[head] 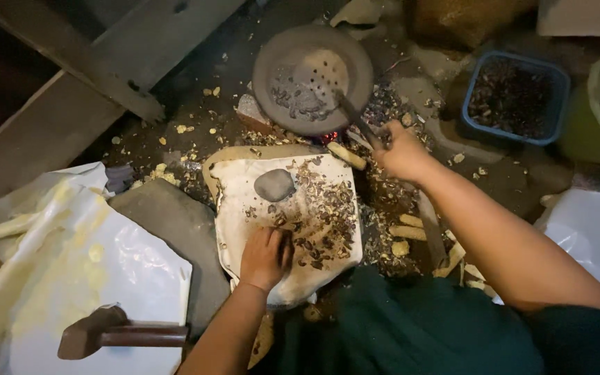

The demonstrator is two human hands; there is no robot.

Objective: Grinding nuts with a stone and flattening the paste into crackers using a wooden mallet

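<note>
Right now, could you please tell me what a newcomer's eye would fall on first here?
The round holed pan at top centre, with the right hand holding a tool in it. Below, the left hand rests on a white cloth strewn with brown shells, beside a grey stone.

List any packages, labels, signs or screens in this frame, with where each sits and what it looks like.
No labels, signs or screens show. The nearest things to packaging:
White plastic sheet: lower left, crumpled, yellow bits on it.
Blue tub: upper right, rectangular, holding dark pieces.
Pale green bucket: right edge, round, cut off by the frame.
Left hand rests on the white cloth; right hand grips a dark handle at the perforated pan.
</note>
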